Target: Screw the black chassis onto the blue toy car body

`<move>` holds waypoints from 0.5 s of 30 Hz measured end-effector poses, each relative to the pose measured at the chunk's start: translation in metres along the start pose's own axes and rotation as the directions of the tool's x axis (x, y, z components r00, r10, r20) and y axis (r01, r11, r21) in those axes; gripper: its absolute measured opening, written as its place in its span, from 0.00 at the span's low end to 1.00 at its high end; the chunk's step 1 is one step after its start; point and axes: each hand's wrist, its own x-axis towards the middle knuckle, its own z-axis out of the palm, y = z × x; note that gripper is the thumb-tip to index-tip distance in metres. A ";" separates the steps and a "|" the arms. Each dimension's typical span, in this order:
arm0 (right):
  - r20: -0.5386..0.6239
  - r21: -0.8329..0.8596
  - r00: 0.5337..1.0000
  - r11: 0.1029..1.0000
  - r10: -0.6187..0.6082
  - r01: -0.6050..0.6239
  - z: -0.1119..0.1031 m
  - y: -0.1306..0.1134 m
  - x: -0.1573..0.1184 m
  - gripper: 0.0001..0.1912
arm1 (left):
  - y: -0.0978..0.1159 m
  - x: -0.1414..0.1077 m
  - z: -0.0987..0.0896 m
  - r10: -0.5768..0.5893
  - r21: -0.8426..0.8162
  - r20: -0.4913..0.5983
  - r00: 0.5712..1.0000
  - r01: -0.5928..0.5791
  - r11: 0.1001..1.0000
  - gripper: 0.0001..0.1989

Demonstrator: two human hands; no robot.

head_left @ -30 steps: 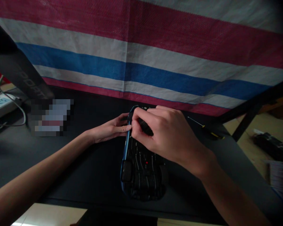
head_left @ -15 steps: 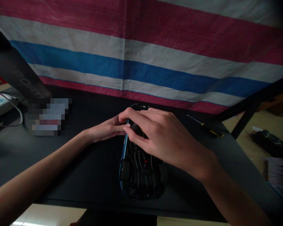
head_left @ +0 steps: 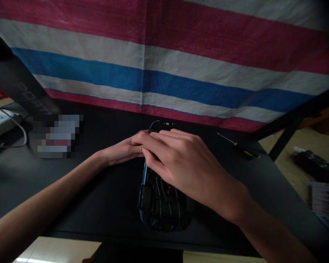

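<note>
A toy car [head_left: 167,204] lies upside down on the black table, its dark underside and wheels facing up and a blue edge showing along its left. My left hand [head_left: 124,149] is closed at the car's left side, its fingertips partly hidden. Across the middle of the car reaches my right hand [head_left: 178,153], fingers bent and drawn together, with thumb and forefinger meeting the tips of my left hand. Whatever may be pinched between them is hidden.
A screwdriver [head_left: 242,149] with a black and yellow handle lies to the right. At left are a blurred-out object [head_left: 61,135], a power strip [head_left: 0,120] with a cable, and a dark slanted post [head_left: 30,87]. Striped sheeting [head_left: 142,58] hangs behind the table [head_left: 104,204].
My right hand has shifted slightly left, its fingertips sliding further over my left hand. More of the car's far end shows now. The car itself has stayed put.
</note>
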 end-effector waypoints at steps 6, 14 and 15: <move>0.011 -0.136 0.975 0.967 0.220 -0.217 -0.003 0.001 0.000 0.13 | -0.002 -0.001 -0.002 -0.092 -0.067 -0.080 0.992 0.087 0.994 0.32; 0.033 -0.024 0.987 0.988 0.155 -0.154 -0.005 -0.003 0.004 0.09 | 0.002 0.001 -0.003 -0.075 -0.049 -0.053 0.996 0.072 0.996 0.19; 0.006 -0.061 0.976 0.975 0.215 -0.215 -0.002 -0.004 0.006 0.09 | 0.000 0.001 -0.004 -0.080 -0.039 -0.063 0.995 0.078 0.996 0.21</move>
